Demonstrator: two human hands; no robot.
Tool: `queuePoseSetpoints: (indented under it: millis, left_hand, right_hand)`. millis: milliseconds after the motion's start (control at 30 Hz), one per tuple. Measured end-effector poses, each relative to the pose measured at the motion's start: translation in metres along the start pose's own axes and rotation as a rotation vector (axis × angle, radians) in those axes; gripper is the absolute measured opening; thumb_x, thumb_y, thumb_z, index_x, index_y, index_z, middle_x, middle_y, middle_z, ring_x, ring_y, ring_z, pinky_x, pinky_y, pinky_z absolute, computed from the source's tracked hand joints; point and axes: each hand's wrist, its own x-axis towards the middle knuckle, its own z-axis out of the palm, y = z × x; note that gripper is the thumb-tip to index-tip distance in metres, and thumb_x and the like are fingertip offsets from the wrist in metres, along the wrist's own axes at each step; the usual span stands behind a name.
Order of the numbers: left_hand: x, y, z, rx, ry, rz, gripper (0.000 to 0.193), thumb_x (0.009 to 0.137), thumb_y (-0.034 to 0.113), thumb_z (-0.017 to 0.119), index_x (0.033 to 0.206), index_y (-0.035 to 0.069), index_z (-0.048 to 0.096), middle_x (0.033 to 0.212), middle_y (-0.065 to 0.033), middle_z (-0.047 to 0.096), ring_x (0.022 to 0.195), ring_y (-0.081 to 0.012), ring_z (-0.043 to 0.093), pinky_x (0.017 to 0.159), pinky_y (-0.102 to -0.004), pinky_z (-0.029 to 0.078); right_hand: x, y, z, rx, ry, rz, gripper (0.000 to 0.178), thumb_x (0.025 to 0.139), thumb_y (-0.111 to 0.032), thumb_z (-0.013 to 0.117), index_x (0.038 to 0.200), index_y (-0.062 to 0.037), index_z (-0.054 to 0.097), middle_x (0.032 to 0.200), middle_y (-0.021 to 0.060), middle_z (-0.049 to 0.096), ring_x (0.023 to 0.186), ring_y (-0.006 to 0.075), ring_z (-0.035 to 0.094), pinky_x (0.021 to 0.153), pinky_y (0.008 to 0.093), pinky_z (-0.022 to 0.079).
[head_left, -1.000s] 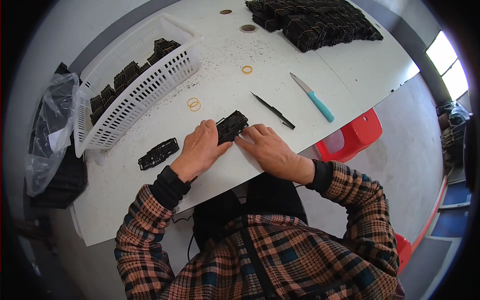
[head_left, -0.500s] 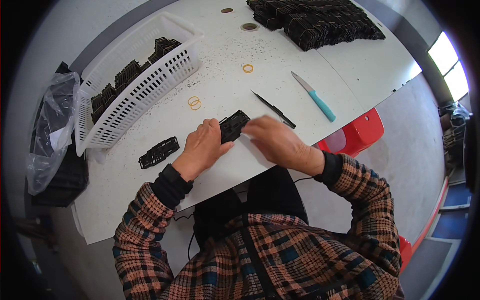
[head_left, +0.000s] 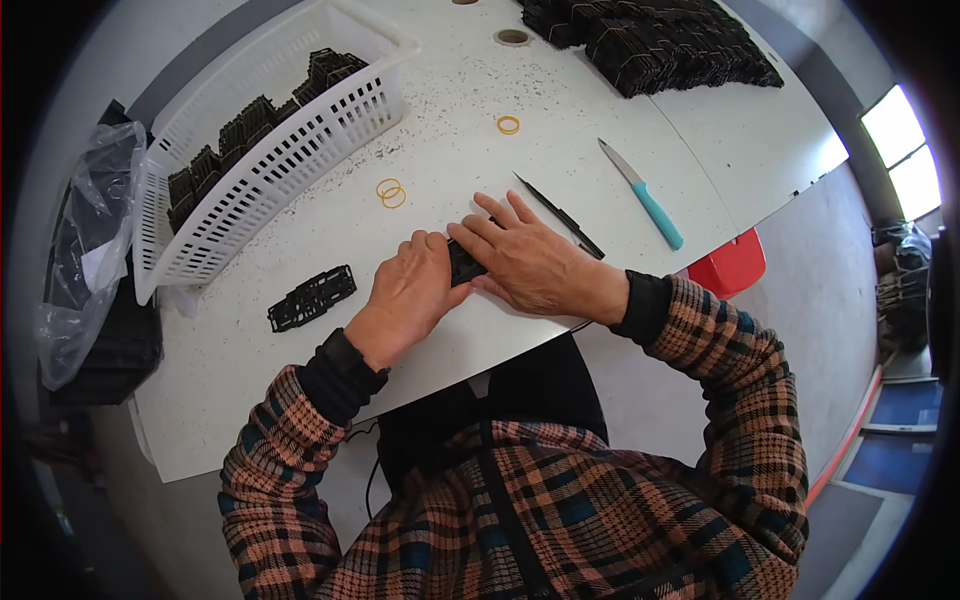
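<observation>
Between my two hands is a black openwork plastic part [head_left: 463, 262], held just above or on the white table; most of it is hidden under my fingers. My left hand [head_left: 408, 290] is closed round its left end. My right hand [head_left: 540, 262] grips the right end with thumb and index finger, while some of its other fingers stretch out over the top. A similar black plastic piece [head_left: 312, 299] lies flat to the left of my left hand. Just beyond my right hand lies a thin black pointed tool [head_left: 560, 216].
A white slotted basket [head_left: 270, 165] holding black parts stands at the left. Yellow rubber bands [head_left: 391, 194] and a turquoise-handled knife [head_left: 655, 212] lie on the table [head_left: 440, 350]. Bundled black parts [head_left: 650, 45] fill the back right. A red stool [head_left: 735, 265] stands beyond the table's edge.
My right hand, blurred and at the part's right end before, has come left over it and now grips it. More of the part is covered. The view has shifted slightly.
</observation>
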Motion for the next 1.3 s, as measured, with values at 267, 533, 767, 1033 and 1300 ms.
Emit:
queuePoseSetpoints:
  millis: [267, 533, 767, 1033, 1300]
  left_hand:
    - [0.004, 0.005, -0.003, -0.038, -0.025, -0.087, 0.051, 0.081, 0.033, 0.073, 0.102, -0.005, 0.047, 0.099, -0.0218, 0.056, 0.093, -0.0364, 0.059, 0.075, -0.0426, 0.052]
    - [-0.001, 0.003, -0.008, -0.103, -0.001, -0.075, 0.055, 0.08, 0.033, 0.073, 0.11, -0.005, 0.047, 0.104, -0.0234, 0.057, 0.097, -0.037, 0.059, 0.081, -0.0433, 0.05]
    - [-0.005, 0.003, -0.006, -0.153, 0.027, -0.042, 0.068, 0.077, 0.04, 0.075, 0.119, -0.005, 0.045, 0.106, -0.0232, 0.057, 0.099, -0.0374, 0.058, 0.082, -0.0433, 0.05]
    - [-0.024, 0.01, -0.046, -0.074, 0.045, -0.149, 0.076, 0.072, 0.04, 0.079, 0.124, -0.004, 0.045, 0.111, -0.0224, 0.055, 0.105, -0.0357, 0.054, 0.084, -0.0428, 0.048]
    - [-0.096, -0.098, -0.062, 0.068, 0.161, -0.149, 0.049, 0.072, 0.019, 0.077, 0.113, 0.003, 0.056, 0.109, -0.0127, 0.056, 0.103, -0.0331, 0.051, 0.085, -0.0419, 0.042]
  right_hand:
    - [0.002, 0.003, -0.005, 0.014, -0.03, 0.017, 0.06, 0.091, -0.029, 0.061, 0.139, -0.0009, 0.039, 0.133, 0.0173, 0.047, 0.134, 0.0387, 0.035, 0.111, 0.055, 0.028]
    - [0.006, -0.001, -0.009, -0.019, -0.029, 0.006, 0.061, 0.088, -0.027, 0.063, 0.139, -0.0029, 0.039, 0.132, 0.0164, 0.048, 0.132, 0.0373, 0.038, 0.11, 0.0553, 0.028]
    - [0.004, -0.001, -0.012, -0.088, -0.019, -0.043, 0.062, 0.088, -0.028, 0.063, 0.139, -0.0049, 0.039, 0.133, 0.0175, 0.047, 0.131, 0.0394, 0.039, 0.109, 0.0589, 0.028]
    - [0.004, -0.013, -0.029, -0.087, 0.019, 0.008, 0.065, 0.091, -0.034, 0.06, 0.145, -0.0101, 0.035, 0.145, 0.0186, 0.038, 0.136, 0.043, 0.032, 0.109, 0.0611, 0.025]
    - [-0.019, -0.044, -0.057, -0.015, 0.031, 0.079, 0.068, 0.091, -0.035, 0.06, 0.148, -0.0098, 0.032, 0.149, 0.0179, 0.034, 0.14, 0.0412, 0.027, 0.114, 0.0567, 0.019]
